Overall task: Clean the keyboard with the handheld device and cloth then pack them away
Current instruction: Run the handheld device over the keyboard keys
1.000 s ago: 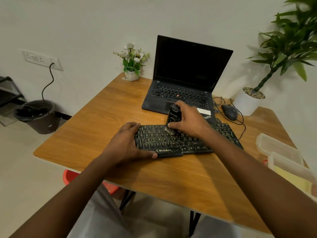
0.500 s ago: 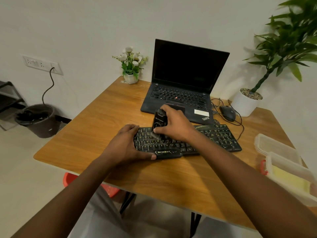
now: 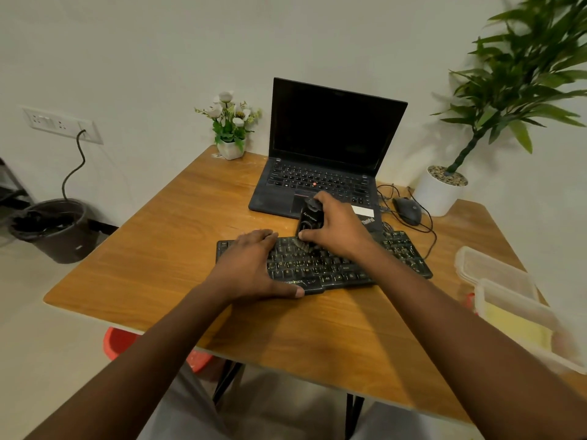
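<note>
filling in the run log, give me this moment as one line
phase: brushing keys | right hand grips handheld device, brush end on keyboard | left hand flat on keyboard left end

Keyboard [image 3: 343, 268]: black, flat on the desk [image 3: 152, 249].
Left hand [image 3: 251, 265]: rests flat on the keyboard's 9 o'clock end.
Right hand [image 3: 336, 231]: grips the handheld device [image 3: 309, 221], bristles touching the keys.
Laptop [image 3: 327, 144]: open, at 12 o'clock from the keyboard.

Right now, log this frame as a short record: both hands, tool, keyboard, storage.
Keyboard: on the wooden table, before the open laptop
Left hand: flat on the keyboard's left end, thumb at its front edge
Right hand: grip on the black handheld device
Device tip: bristles down on upper key rows
Storage: clear containers at right, something yellow inside one
</note>
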`<action>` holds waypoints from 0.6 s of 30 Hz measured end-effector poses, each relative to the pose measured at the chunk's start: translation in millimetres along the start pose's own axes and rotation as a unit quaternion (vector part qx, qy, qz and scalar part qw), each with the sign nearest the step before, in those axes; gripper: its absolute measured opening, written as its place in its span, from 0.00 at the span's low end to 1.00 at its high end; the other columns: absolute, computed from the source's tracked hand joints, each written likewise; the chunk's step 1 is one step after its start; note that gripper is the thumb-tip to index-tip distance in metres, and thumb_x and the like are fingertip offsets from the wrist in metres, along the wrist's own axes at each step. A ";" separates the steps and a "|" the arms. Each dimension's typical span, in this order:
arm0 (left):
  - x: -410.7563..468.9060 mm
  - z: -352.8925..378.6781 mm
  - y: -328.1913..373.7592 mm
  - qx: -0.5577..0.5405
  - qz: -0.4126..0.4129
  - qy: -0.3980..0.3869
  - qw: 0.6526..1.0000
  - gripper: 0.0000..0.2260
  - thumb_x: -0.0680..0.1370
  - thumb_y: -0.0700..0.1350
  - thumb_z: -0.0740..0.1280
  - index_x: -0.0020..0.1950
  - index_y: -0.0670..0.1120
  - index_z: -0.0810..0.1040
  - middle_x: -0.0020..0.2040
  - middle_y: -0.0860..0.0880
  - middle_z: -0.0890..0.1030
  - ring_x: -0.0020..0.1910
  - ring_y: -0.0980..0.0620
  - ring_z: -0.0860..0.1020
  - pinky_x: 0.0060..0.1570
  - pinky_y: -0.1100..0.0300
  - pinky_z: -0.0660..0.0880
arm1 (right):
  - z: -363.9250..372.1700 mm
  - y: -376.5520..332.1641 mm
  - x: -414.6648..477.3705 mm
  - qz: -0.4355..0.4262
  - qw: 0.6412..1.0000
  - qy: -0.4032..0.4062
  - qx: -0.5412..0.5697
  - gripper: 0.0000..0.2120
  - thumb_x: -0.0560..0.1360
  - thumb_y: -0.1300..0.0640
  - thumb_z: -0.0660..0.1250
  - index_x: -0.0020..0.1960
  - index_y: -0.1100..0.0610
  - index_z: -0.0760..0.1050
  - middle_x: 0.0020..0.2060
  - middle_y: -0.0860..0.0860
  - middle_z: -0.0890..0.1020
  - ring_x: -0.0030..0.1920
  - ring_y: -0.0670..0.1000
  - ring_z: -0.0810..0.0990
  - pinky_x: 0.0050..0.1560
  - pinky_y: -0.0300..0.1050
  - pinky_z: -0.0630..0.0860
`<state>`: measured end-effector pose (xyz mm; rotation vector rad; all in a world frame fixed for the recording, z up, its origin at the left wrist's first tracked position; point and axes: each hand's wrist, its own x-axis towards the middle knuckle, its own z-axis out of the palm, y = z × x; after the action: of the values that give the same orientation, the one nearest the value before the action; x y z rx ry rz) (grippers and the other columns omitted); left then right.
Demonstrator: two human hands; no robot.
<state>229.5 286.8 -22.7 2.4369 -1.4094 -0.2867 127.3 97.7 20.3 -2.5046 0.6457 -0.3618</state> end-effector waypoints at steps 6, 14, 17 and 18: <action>5.0 -0.7 5.7 -0.002 0.001 -0.009 1.000 0.60 0.59 0.82 0.70 0.82 0.49 0.62 0.79 0.50 0.66 0.76 0.48 0.66 0.73 0.48 0.67 | 7.3 -6.6 -0.9 -0.023 1.000 -0.008 -0.020 0.29 0.71 0.54 0.81 0.66 0.53 0.70 0.54 0.52 0.84 0.46 0.48 0.83 0.37 0.39 0.80; 7.7 1.7 4.2 0.008 0.000 -0.006 1.000 0.62 0.58 0.83 0.69 0.82 0.48 0.63 0.78 0.51 0.67 0.75 0.48 0.67 0.73 0.49 0.69 | -26.1 24.2 -4.2 0.039 0.997 0.025 -0.067 0.30 0.73 0.55 0.80 0.69 0.54 0.69 0.60 0.55 0.82 0.55 0.53 0.83 0.43 0.40 0.78; 7.4 1.1 5.7 0.013 -0.002 -0.004 1.000 0.61 0.58 0.83 0.69 0.82 0.48 0.63 0.78 0.51 0.68 0.75 0.48 0.68 0.73 0.49 0.68 | -15.9 14.9 0.8 0.037 0.998 0.022 -0.035 0.30 0.72 0.55 0.81 0.68 0.54 0.70 0.59 0.53 0.82 0.56 0.51 0.82 0.43 0.36 0.76; 7.1 0.9 5.9 0.013 -0.002 -0.003 1.000 0.61 0.58 0.82 0.70 0.81 0.48 0.64 0.78 0.51 0.68 0.74 0.48 0.68 0.72 0.49 0.69 | -8.8 9.2 2.5 0.028 0.999 0.019 -0.026 0.30 0.72 0.55 0.81 0.67 0.54 0.70 0.59 0.53 0.83 0.55 0.50 0.82 0.42 0.35 0.76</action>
<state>227.9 277.7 -21.6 2.4618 -1.4196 -0.2771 122.7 85.8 22.9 -2.5285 0.7467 -0.3766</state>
